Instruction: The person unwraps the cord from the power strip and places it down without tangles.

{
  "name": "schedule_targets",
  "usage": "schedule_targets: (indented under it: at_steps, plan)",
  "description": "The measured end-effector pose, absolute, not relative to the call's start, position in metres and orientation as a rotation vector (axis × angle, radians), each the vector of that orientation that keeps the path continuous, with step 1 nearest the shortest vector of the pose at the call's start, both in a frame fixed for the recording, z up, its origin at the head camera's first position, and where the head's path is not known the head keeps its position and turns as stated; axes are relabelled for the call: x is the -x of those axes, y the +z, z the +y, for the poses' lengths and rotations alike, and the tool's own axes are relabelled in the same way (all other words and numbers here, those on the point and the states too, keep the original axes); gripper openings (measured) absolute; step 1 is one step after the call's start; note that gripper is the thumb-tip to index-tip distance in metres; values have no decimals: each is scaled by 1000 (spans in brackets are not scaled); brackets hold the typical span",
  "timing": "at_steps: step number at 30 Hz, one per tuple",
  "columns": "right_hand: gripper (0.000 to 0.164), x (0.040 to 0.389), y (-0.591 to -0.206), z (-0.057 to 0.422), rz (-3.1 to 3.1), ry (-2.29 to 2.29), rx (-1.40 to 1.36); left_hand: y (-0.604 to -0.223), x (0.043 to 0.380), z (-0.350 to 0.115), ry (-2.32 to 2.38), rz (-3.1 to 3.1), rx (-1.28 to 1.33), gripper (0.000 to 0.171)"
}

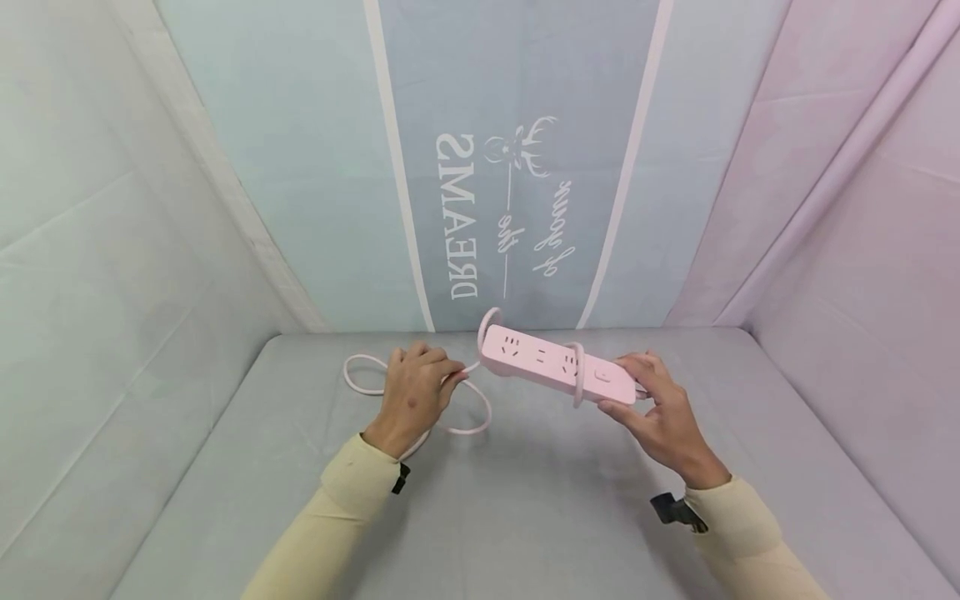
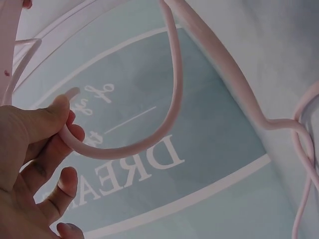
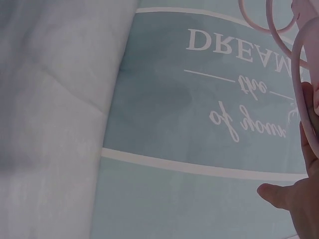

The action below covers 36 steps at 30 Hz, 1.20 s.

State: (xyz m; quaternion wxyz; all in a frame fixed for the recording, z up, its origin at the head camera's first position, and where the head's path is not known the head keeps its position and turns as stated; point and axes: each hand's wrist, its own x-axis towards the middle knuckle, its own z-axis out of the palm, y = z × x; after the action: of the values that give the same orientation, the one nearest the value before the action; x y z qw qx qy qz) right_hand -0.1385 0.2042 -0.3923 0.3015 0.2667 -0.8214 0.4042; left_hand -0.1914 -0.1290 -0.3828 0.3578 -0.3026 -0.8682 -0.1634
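A pink power strip point(image 1: 536, 360) with several sockets and a switch is held up above the grey surface, slanting down to the right. My right hand point(image 1: 667, 421) grips its right end between thumb and fingers. The strip's pink cord point(image 1: 480, 404) wraps once around its body and bends at its left end. Between thumb and index finger, my left hand point(image 1: 416, 392) pinches the cord left of the strip; the left wrist view shows the pinched cord point(image 2: 174, 94) curving away in a loop. More cord lies in loose loops around and under the left hand.
A grey padded surface point(image 1: 517, 517) lies beneath both hands. Behind it rises a blue-green fabric wall point(image 1: 330, 167) with mirrored white lettering. Pale fabric walls stand at the left point(image 1: 112, 250) and right point(image 1: 862, 275).
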Motion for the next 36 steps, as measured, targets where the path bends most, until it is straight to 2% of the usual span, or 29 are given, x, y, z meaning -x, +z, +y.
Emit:
schedule_targets:
  at_steps: [21, 36]
  plan:
    - [58, 134, -406, 207, -2207, 1051, -798, -374, 191, -135, -459, -2124, 682, 11]
    - [59, 144, -397, 213, -2230, 1128, -890, -357, 193, -132, -525, -2110, 529, 15]
